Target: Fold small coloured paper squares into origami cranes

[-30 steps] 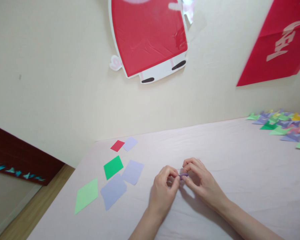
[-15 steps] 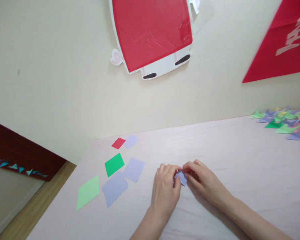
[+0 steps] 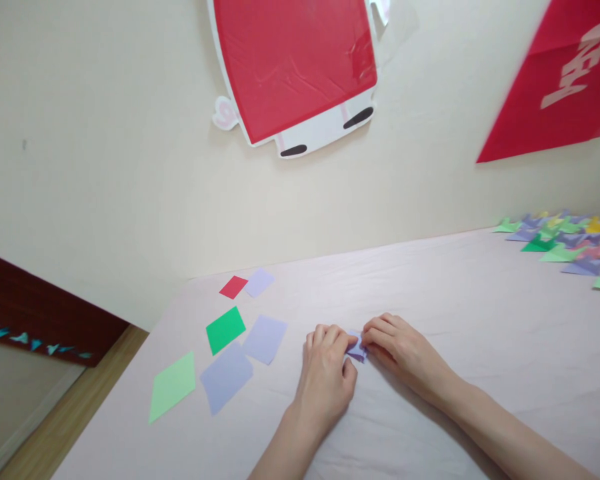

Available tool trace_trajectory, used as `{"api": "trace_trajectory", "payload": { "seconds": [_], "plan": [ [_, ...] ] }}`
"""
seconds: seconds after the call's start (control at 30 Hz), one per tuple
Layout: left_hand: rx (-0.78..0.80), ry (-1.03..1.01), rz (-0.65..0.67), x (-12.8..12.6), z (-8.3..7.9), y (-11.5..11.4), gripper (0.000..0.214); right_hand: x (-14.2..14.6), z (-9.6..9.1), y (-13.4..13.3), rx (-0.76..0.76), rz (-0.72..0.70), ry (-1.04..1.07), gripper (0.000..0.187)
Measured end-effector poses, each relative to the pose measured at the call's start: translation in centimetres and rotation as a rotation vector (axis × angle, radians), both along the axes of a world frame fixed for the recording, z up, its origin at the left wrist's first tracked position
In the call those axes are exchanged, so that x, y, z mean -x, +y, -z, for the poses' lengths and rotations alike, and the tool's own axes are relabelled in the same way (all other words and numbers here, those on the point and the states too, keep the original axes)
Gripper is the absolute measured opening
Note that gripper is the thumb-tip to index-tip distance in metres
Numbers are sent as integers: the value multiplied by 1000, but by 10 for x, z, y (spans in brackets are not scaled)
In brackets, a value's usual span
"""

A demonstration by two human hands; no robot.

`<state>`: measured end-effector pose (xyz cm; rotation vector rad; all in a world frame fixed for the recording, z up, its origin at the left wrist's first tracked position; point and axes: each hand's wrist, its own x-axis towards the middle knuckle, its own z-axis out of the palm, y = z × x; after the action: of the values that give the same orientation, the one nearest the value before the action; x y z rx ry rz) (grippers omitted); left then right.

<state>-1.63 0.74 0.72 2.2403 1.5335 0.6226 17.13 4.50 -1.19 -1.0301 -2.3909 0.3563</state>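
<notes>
Paper (image 3: 356,348), purple and folded, between my left hand (image 3: 326,373) and right hand (image 3: 395,343)!
Right fingers (image 3: 373,335) close on its right end; left fingers (image 3: 340,339) touch the other, pinching or not, I can't tell.

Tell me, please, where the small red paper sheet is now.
In the head view, the red sheet lies at left near the wall, just left of a lilac sheet and beyond the dark green sheet.

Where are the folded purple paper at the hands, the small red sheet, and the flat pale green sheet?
Folded purple paper (image 3: 357,345): head view, its exposed middle.
Small red sheet (image 3: 233,287): head view, middle of its upper side.
Flat pale green sheet (image 3: 173,387): head view, middle of its upper side.
</notes>
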Motion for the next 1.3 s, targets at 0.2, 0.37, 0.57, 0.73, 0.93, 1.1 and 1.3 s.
{"api": "trace_trajectory", "payload": {
  "seconds": [0.2, 0.37, 0.57, 0.73, 0.93, 1.1, 1.3],
  "plan": [
    [-48, 11, 1, -2, 1, 2, 18, 5, -5, -2, 19, 36, 18, 17],
    [-160, 50, 20, -6, 5, 6, 20, 2, -9, -3, 56, 26, 102, 19],
    [-230, 86, 48, -10, 7, 18, 14, -8, -4, 4, 107, 70, 164, 22],
    [-218, 86, 11, -12, 8, 24, 16, -9, -3, 12, 209, 80, 155, 17],
    [-138, 34, -26, -10, 9, 26, 12, -7, -11, 25, 341, -1, 154, 12],
    [-67, -86, -23, -5, 11, 29, 10, -3, -12, 32, 365, -26, 138, 8],
    [-30, -94, -2, 0, 7, 30, 13, 3, -11, 36, 350, 5, 73, 6]
  ]
}}
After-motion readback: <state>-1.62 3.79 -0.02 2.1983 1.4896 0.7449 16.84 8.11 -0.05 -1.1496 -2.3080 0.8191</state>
